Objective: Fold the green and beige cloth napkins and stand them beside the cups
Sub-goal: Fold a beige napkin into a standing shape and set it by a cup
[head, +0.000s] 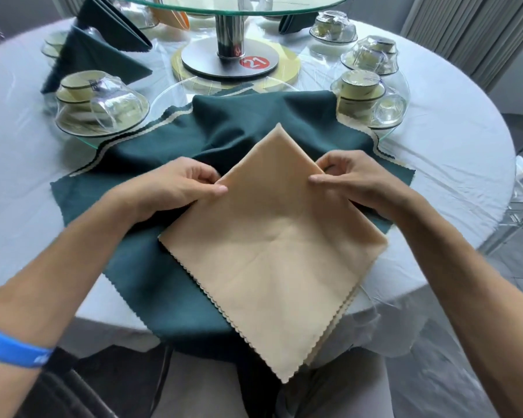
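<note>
Hands pinch beige napkin (272, 236) edges: left hand (178, 188), right hand (350, 182), fingers closed on cloth; green napkin (163, 164) underneath on tabletop (450, 164).

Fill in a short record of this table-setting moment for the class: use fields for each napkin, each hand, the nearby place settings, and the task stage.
beige napkin: folded into a layered diamond, lying on the green one
green napkin: spread open and rumpled, draped over the table edge
left hand: pinches the beige napkin's left edge
right hand: pinches its right edge
place settings: wrapped cup sets at left and right
task stage: beige fold under way; neither napkin standing
</note>
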Motion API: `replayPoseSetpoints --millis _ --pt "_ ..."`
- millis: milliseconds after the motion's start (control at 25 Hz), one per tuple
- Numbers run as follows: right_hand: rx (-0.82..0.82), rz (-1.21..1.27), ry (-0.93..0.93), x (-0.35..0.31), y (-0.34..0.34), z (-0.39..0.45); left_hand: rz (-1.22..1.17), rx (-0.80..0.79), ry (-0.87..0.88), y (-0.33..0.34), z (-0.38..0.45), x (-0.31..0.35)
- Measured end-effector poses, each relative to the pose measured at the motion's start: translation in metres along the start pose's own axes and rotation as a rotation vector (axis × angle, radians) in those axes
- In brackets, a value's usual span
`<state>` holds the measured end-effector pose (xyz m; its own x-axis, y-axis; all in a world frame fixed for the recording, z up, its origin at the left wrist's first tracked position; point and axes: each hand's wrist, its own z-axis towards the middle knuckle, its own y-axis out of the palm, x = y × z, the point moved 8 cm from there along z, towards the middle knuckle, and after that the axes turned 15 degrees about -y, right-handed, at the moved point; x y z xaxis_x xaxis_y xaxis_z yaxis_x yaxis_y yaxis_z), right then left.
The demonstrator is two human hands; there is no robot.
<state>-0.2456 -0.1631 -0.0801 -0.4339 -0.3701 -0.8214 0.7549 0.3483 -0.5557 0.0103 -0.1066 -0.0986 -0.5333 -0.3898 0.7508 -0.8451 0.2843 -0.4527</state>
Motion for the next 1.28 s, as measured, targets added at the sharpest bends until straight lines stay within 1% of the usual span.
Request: replayPoseSetpoints --millis 80,160,320,480,560,640,720,800,880,960,1040,1120,1200,1280 --pt "-0.172 -0.02 0.078 0.014 0.0 -0.007 0.051 -0.063 -0.027 -0.001 -0.002 -0.011" --pt "-0.24 -0.026 0.093 0.022 0.002 -0.009 -0.001 -0.046 -0.013 -0.002 -0.003 -0.015" --pt "-0.244 -0.019 0.091 0.028 0.006 -0.004 0.004 0.014 0.025 0.0 -0.002 -0.016" --pt "-0.232 0.034 0.103 0.028 0.007 -0.005 -0.069 -0.064 0.039 0.008 -0.003 -0.01" --pt "-0.198 0.083 0.1 0.023 0.006 -0.004 -0.122 -0.049 0.06 0.009 -0.004 -0.001" --pt "-0.141 0.145 0.058 0.012 0.002 -0.009 -0.131 -0.008 0.085 0.007 -0.01 0.009" --pt "-0.07 0.225 -0.034 -0.004 -0.006 -0.027 -0.108 0.035 0.178 0.007 -0.025 0.018" --pt "-0.018 0.301 -0.108 -0.015 -0.011 -0.056 -0.058 0.097 0.349 0.007 -0.054 0.024" --pt "-0.028 0.318 -0.189 -0.02 -0.009 -0.086 0.121 0.193 0.54 0.015 -0.085 0.02" --pt "-0.096 0.166 -0.289 -0.018 0.0 -0.111 0.324 0.289 0.649 0.026 -0.102 0.005" --pt "-0.137 -0.024 -0.383 -0.011 0.011 -0.125 0.462 0.323 0.728 0.037 -0.106 -0.012" --pt "-0.137 -0.169 -0.451 -0.005 0.019 -0.132 0.553 0.349 0.801 0.044 -0.105 -0.027" --pt "-0.128 -0.264 -0.471 0.0 0.024 -0.136 0.569 0.401 0.789 0.038 -0.102 -0.038" --pt "-0.112 -0.336 -0.482 0.001 0.027 -0.135 0.541 0.449 0.711 0.024 -0.099 -0.046"
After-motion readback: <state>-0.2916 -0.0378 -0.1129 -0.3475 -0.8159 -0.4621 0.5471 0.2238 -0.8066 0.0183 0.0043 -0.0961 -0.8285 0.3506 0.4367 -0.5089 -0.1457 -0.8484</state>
